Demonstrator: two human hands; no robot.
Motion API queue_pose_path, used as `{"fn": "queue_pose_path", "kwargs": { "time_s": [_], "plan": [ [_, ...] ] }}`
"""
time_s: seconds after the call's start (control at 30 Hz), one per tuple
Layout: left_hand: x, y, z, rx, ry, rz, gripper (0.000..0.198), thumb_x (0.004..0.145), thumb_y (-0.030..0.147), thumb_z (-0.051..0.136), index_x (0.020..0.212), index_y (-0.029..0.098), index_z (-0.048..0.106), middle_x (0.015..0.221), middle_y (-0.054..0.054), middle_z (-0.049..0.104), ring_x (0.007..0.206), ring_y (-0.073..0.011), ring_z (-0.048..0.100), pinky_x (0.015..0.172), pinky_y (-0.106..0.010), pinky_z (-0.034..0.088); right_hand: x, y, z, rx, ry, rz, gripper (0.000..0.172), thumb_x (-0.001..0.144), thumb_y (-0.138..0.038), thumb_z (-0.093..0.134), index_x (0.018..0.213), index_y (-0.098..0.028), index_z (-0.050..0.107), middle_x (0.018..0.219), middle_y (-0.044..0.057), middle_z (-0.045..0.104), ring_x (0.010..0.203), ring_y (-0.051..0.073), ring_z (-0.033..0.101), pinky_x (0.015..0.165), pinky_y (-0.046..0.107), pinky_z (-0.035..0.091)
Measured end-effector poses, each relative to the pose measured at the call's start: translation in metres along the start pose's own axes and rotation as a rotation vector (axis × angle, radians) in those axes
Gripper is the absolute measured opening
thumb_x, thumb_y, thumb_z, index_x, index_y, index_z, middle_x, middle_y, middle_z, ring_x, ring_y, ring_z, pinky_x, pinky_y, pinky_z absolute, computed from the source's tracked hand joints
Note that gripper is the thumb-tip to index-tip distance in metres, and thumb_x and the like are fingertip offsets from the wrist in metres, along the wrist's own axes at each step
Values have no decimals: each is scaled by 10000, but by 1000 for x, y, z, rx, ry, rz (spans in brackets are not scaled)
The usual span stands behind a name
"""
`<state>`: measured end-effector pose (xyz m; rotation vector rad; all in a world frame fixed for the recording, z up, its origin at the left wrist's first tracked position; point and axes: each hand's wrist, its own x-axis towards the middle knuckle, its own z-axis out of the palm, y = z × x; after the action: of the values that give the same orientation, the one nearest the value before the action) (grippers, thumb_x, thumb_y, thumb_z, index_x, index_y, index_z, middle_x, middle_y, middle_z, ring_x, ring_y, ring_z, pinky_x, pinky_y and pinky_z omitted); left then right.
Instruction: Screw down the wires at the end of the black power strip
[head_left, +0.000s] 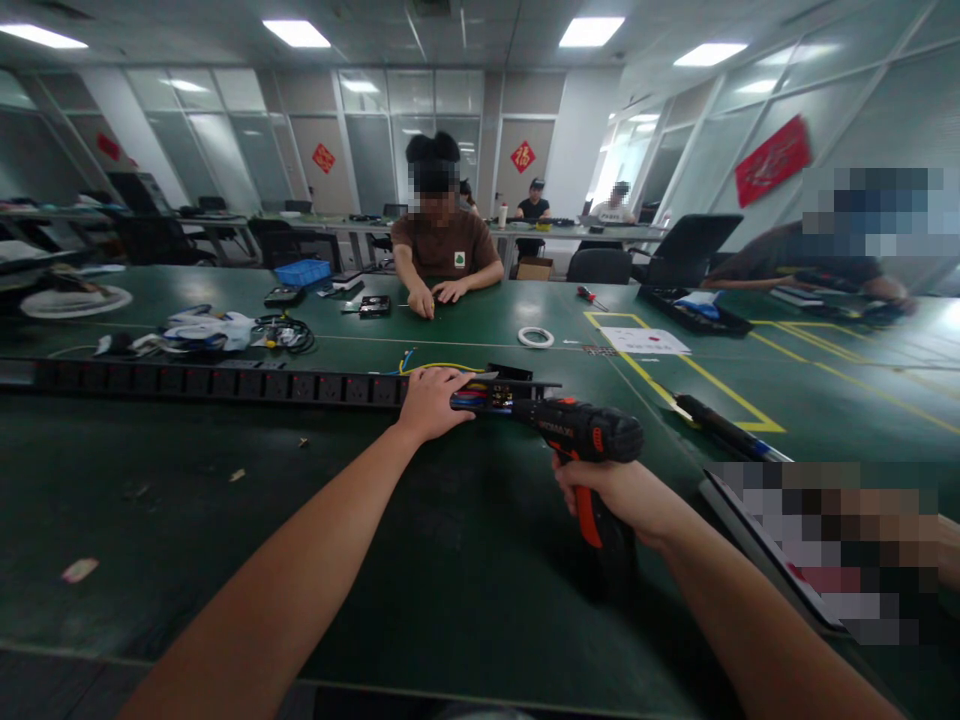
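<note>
A long black power strip [247, 385] with a row of sockets lies across the green table. My left hand [433, 405] grips it near its right end, fingers over the top and thumb along the front side. Beside that hand the strip's casing is open, and coloured wires [469, 398] show inside. My right hand [611, 485] is wrapped around the handle of a black and orange cordless drill [581, 425]. The drill points left, its bit at the open end section of the strip. Where exactly the tip touches is too small to tell.
Behind the strip lie bundled cables [281, 335], a roll of white tape [535, 338] and a paper sheet [645, 341]. A black and silver tool [724, 425] rests at the right. Across the table a person [450, 245] works with both hands; others sit farther off.
</note>
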<state>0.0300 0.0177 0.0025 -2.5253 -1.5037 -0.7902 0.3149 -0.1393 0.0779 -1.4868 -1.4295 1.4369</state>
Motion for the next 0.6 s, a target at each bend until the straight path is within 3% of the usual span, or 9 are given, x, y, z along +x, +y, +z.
{"fn": "queue_pose_path", "kwargs": {
  "time_s": [0.6],
  "plan": [
    [0,-1,-1,-2,-3,1,702,885,524,903,1529,342,693,1473,-78,727,1404,-369,607,1180,-555,370,0,0,1,5,-13,-16,144,657,-346,724,710,-227,660,583,-3,640,577,187,615,617,317,506]
  ]
}}
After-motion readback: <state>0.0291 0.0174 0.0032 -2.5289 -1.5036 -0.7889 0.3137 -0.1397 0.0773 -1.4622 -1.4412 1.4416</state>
